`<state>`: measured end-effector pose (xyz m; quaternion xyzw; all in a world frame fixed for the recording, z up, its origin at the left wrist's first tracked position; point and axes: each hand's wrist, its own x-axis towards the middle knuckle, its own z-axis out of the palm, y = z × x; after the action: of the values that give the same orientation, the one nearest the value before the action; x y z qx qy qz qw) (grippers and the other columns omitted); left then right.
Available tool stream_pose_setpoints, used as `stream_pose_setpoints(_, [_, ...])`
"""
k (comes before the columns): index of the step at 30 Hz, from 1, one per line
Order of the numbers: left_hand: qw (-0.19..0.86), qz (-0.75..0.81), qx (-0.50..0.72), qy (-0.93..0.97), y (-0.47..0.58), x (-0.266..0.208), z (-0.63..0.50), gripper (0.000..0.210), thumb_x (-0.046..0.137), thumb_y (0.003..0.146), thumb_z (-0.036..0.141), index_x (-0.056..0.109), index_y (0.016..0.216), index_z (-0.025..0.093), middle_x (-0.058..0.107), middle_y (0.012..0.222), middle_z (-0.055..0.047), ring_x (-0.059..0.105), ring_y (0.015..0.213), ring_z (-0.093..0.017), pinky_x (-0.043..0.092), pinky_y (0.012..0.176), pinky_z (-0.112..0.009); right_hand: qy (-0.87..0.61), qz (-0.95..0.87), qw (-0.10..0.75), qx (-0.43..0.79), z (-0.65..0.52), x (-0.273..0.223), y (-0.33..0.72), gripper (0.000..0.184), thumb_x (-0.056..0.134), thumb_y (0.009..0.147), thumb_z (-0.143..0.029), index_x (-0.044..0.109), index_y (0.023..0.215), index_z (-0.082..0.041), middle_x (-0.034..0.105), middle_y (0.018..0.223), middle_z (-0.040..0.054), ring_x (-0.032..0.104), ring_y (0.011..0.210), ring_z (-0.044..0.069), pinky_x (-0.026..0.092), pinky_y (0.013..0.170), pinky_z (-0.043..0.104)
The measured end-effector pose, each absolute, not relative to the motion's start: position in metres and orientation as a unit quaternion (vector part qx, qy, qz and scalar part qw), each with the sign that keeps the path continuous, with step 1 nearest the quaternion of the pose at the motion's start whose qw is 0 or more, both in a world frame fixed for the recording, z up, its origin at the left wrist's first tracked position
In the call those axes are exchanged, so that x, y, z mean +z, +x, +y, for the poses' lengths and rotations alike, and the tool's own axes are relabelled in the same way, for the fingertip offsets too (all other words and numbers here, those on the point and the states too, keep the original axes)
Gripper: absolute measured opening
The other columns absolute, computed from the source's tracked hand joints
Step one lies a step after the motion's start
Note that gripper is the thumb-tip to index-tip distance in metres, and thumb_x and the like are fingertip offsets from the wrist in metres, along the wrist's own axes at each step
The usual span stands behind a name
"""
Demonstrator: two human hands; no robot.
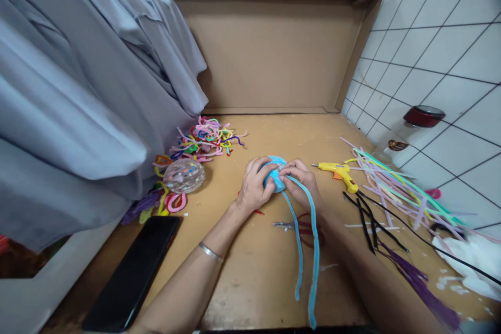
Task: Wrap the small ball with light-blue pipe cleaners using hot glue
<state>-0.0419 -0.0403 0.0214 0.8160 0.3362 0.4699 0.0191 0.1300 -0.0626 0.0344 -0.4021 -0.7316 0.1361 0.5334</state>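
Observation:
Between my hands, above the middle of the table, is a round light-blue piece of coiled pipe cleaner (276, 182). My left hand (255, 183) wraps its fingers over the left side of it. At its right side, the fingers of my right hand (300, 180) pinch close to where two loose pipe cleaner tails come out. Those long blue tails (313, 250) hang down toward the table's front edge. Under the right wrist lie scissors (288, 226) with dark red handles, partly hidden by the forearm and tails. The coil's underside is hidden.
A yellow glue gun (340, 171) lies right of my hands, its cord running right. Further right are loose pipe cleaners (391, 182), a jar (403, 133) and black stems (366, 224). Leftward are a phone (135, 271), a clear glass bowl (183, 176) and colourful pipe cleaners (207, 138).

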Motion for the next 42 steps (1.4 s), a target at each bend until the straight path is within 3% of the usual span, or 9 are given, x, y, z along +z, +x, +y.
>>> stream_pose_setpoints(19, [0.05,0.345,0.499,0.794,-0.0388,0.0203,-0.0424,0.034,0.045,0.089,0.029,0.059,0.117,0.019,0.063,0.118,-0.012,0.056,0.112,-0.025,0.045,0.1,-0.045,-0.405,-0.735,0.523,0.15,-0.0621,0.0331,0.132,0.008,0.061,0.086,-0.023,0.069,0.085,-0.024,0.061,0.091,0.0037,0.062,0.089,0.019,0.053,0.08,0.034])
stream_pose_setpoints(28, [0.005,0.332,0.495,0.803,-0.039,0.0193,-0.04,0.022,0.045,0.089,0.023,0.062,0.103,0.018,0.063,0.118,-0.012,0.056,0.114,-0.024,0.047,0.099,-0.044,-0.405,-0.724,0.538,0.148,-0.0599,0.0313,0.1301,0.007,0.062,0.085,-0.022,0.068,0.082,-0.023,0.06,0.089,0.003,0.062,0.086,0.018,0.053,0.078,0.033])
stream_pose_setpoints(42, [0.032,0.314,0.539,0.781,-0.0385,0.0147,-0.0402,0.02,0.048,0.091,0.028,0.055,0.107,0.018,0.064,0.117,-0.013,0.058,0.111,-0.023,0.047,0.097,-0.043,-0.412,-0.709,0.548,0.165,-0.0597,0.032,0.128,0.007,0.063,0.083,-0.024,0.068,0.079,-0.023,0.061,0.087,0.0032,0.062,0.085,0.018,0.052,0.078,0.033])
